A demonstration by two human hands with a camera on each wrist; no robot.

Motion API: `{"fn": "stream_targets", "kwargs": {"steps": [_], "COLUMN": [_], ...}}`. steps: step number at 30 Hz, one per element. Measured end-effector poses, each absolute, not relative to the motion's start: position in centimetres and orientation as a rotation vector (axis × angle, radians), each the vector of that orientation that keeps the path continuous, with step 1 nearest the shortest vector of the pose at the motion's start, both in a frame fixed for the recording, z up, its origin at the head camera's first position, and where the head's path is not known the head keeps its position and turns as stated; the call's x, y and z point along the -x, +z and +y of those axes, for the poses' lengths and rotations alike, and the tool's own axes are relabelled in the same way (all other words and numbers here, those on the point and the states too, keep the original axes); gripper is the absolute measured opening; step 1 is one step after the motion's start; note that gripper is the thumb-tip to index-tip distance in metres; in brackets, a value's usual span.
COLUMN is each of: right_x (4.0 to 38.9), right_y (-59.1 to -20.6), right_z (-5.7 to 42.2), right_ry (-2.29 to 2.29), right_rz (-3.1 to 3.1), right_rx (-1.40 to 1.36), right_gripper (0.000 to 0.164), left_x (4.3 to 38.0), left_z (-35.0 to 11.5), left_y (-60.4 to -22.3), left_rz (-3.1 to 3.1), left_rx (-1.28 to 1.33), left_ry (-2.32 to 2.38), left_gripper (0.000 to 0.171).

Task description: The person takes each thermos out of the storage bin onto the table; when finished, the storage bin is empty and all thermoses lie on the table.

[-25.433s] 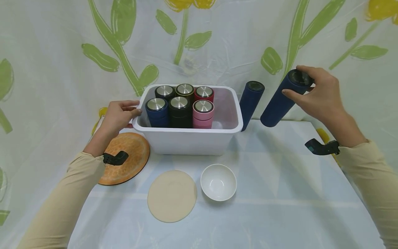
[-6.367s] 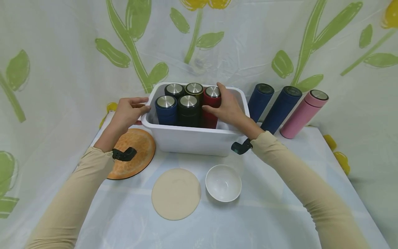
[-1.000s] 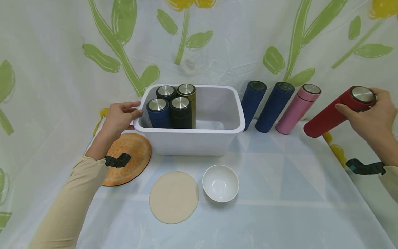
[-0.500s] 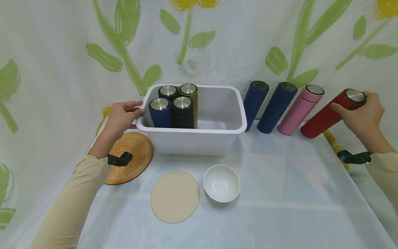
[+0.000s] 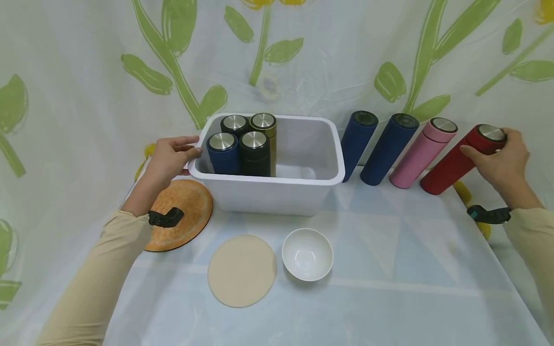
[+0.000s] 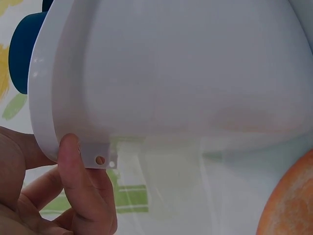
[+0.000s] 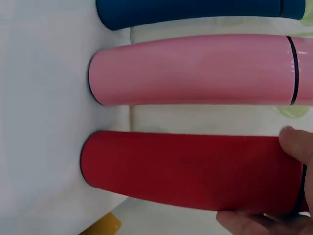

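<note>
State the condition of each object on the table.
Red flask: capped, gripped by right hand
Pink flask: capped, standing
Two navy flasks: capped, standing
White bin: upright, lidless, held by left hand
Four binned flasks: capped, upright
White bowl: right way up
Round beige mat: flat
Round orange mat: flat

Left hand (image 6: 80,196) gripping white bin (image 6: 171,68), orange disc (image 6: 292,203)

The left arm (image 5: 97,274), in a beige sleeve, stretched from the near left toward the far side, its left wrist (image 5: 137,204) partly bare. The left hand (image 5: 169,156) pinched with bent fingers (image 6: 83,191). The right arm (image 5: 530,240), sleeved alike, extended from the near right; the right hand (image 5: 504,161) gripped at far right, its thumb (image 7: 296,145) opposite the fingers.
</note>
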State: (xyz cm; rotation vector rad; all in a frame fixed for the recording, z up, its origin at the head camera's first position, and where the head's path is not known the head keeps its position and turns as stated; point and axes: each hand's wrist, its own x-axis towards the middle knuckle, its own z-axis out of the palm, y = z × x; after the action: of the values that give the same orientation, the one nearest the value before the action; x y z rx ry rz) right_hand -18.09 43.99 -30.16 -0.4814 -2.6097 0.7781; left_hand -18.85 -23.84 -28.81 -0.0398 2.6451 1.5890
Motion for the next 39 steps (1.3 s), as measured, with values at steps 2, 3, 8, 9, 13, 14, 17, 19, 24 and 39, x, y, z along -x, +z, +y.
{"fn": "stream_targets", "kwargs": {"steps": [2, 3, 8, 9, 13, 14, 17, 19, 24, 39], "right_x": [18.3, 18.5, 18.9, 19.0, 19.2, 19.3, 19.3, 19.1, 18.3, 14.4], "right_y": [-30.0, -29.9, -29.9, -29.9, -29.8, -29.8, -29.7, -29.6, -29.2, -28.7], "right_z": [44.2, 44.3, 45.0, 45.1, 45.1, 45.1, 44.9, 44.8, 44.4, 45.0], "right_ry": [0.785, 0.806, 0.957, 0.985, 1.037, 1.036, 0.969, 0.89, 0.762, 0.624], "right_rz": [-2.639, -2.653, -2.657, -2.653, -2.661, -2.669, -2.718, -2.757, -2.827, -2.9], "right_rx": [0.448, 0.444, 0.51, 0.521, 0.547, 0.546, 0.534, 0.531, 0.586, 0.692], "right_gripper": [0.081, 0.082, 0.087, 0.088, 0.09, 0.091, 0.093, 0.095, 0.098, 0.096], "left_x": [18.8, 18.8, 18.7, 18.7, 18.7, 18.7, 18.8, 18.8, 18.8, 18.9], "left_z": [-23.9, -23.9, -23.7, -23.7, -23.7, -23.7, -23.8, -23.8, -23.9, -24.3], "left_y": [-28.7, -28.7, -28.6, -28.6, -28.6, -28.5, -28.4, -28.4, -28.4, -28.2], "left_rz": [2.647, 2.648, 2.653, 2.654, 2.653, 2.655, 2.657, 2.654, 2.622, 2.562], "left_rx": [0.045, 0.047, 0.058, 0.06, 0.055, 0.053, 0.061, 0.072, 0.075, 0.066], "left_ry": [1.588, 1.586, 1.576, 1.577, 1.585, 1.582, 1.574, 1.575, 1.585, 1.613], "left_gripper": [0.049, 0.049, 0.049, 0.049, 0.049, 0.049, 0.049, 0.048, 0.049, 0.05]}}
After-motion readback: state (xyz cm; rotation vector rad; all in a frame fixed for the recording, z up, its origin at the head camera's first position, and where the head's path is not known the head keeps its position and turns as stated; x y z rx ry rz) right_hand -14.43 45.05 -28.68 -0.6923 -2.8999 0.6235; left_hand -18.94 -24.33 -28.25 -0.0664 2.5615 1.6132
